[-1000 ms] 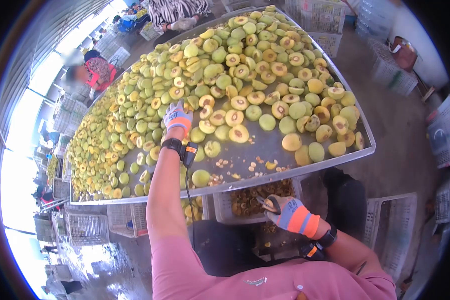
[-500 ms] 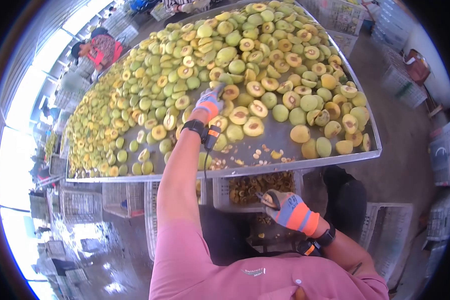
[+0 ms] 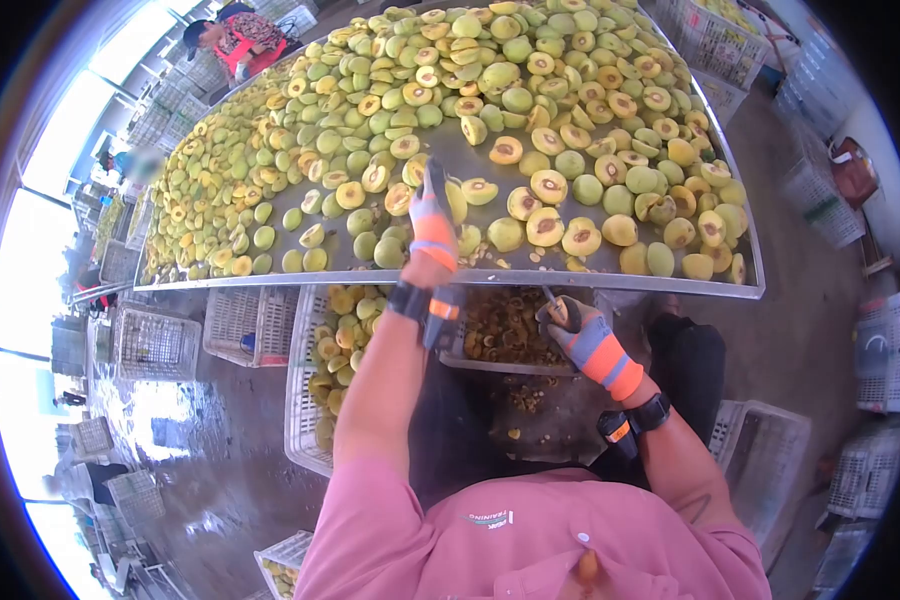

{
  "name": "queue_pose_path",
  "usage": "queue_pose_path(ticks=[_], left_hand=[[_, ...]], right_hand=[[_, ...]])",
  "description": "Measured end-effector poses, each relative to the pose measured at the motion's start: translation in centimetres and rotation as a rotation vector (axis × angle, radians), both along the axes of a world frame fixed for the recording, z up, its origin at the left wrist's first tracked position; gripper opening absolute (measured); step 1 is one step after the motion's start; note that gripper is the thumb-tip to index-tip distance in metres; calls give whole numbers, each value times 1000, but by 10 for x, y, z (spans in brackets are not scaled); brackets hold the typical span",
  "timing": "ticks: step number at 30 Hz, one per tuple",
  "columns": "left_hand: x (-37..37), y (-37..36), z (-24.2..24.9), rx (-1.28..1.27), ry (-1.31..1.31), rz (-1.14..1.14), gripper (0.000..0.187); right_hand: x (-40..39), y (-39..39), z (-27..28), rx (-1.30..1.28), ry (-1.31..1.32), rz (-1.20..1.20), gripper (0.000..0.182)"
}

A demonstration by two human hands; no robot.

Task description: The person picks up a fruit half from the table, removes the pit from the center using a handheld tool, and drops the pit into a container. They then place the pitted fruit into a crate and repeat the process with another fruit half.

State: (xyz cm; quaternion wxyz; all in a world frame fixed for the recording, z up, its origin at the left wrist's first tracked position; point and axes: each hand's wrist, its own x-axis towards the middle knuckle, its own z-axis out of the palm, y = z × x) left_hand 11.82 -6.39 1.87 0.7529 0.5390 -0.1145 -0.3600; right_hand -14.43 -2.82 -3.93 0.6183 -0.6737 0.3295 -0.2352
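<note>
Halved yellow-green stone fruits [image 3: 545, 228], many with brown pits or hollows, cover a metal-rimmed table [image 3: 510, 278]. My left hand [image 3: 433, 220], in a grey and orange glove, is among the halves near the front edge. Its fingers stretch forward, and a yellow half [image 3: 456, 202] lies against its right side. Below the table edge, my right hand [image 3: 582, 335], gloved alike, is closed round a short tool [image 3: 564, 314] with a wooden handle and a thin metal tip. The kind of tool is hard to make out.
Under the table stand a crate of fruit halves [image 3: 345, 335] and a crate of brown scraps [image 3: 510, 328]. Other crates [image 3: 155, 342] stand on the wet floor at left. Another person [image 3: 245, 42] works at the table's far left side.
My left hand has drawn back toward the front edge, and fruit halves have come nearer with it. Bare metal shows behind them. My right hand keeps its tool; the view has shifted.
</note>
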Motion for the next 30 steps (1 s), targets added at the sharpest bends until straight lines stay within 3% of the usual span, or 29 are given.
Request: queue_pose_path(ticks=[3, 5, 8, 10, 12, 13, 14, 15, 21, 24, 27, 30], left_hand=[[-25, 19, -33, -53, -45, 88, 46], [-50, 39, -30, 26, -11, -35, 41], [-71, 59, -27, -4, 96, -155, 36], [-71, 73, -44, -35, -342, -161, 33], [-70, 87, -13, 90, -94, -224, 36], [-54, 90, -29, 25, 12, -258, 40], [-53, 102, -11, 15, 102, -335, 42], [-55, 112, 7, 4, 194, -408, 43], [-51, 121, -9, 5, -9, -622, 51], [-67, 113, -13, -73, 412, -497, 52], [-73, 112, -11, -56, 290, -470, 51], [-71, 106, -28, -82, 380, -423, 44]], right_hand=[[20, 1, 4, 224, -140, -183, 30], [40, -2, 1, -191, -221, -246, 36], [64, 0, 3, -173, -251, -238, 35], [71, 0, 3, -152, -246, -227, 33], [64, 2, 27, 102, -237, -105, 32], [59, 3, 38, 231, -232, -42, 32], [52, -1, 41, 416, -134, 51, 31], [51, 1, 43, 443, -156, 91, 32], [40, 9, 48, 607, -148, 210, 36], [36, 2, 43, 569, -20, 207, 32], [49, 0, 6, 423, -260, 49, 30], [48, 2, 7, 166, -161, -56, 29]])
